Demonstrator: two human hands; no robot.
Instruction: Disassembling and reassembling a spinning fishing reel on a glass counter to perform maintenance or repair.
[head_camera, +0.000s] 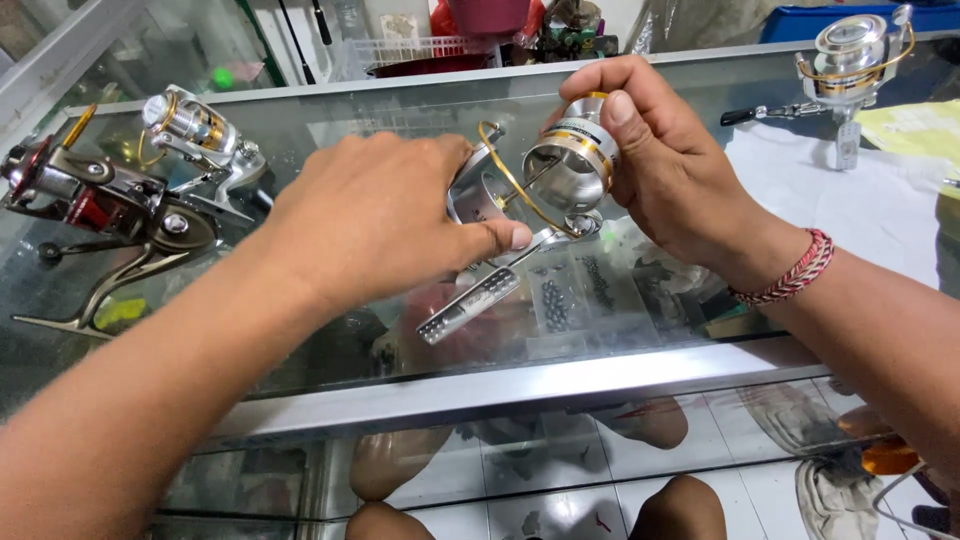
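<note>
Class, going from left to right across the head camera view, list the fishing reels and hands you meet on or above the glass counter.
Dark red-and-black reel → silver-and-gold reel → left hand → silver reel held in both hands → right hand → silver reel at the far right.

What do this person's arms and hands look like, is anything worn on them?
Both forearms are bare, with no sleeves in view and no gloves. The left hand shows no ring, watch or band. The right hand is equally bare, but a braided red and pale cord bracelet circles its wrist. Fingernails are short and plain.
</note>
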